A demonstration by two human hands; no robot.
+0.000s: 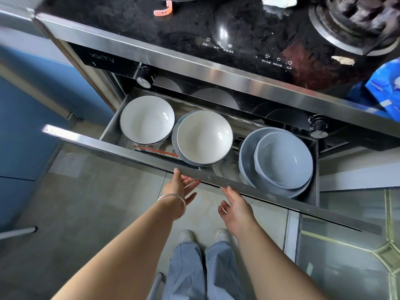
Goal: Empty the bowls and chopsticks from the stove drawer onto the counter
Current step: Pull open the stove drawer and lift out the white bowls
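Bowls (147,120) sit in open drawer (151,156), chopsticks (155,151) beside them, nothing yet on table. I judge glazed ceramic heavy, slick, chippable (stacks worse); take by rim. Left hand (180,187) and right hand (234,210) relaxed, empty, at drawer front.

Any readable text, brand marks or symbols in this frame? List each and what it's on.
"VATTI", faint and only roughly legible: black front panel left of the left knob.
Small white icons with captions: glass stove top, left group, too small to read.
Second icon row with captions: too small to read.
Blue packet: print blurred.
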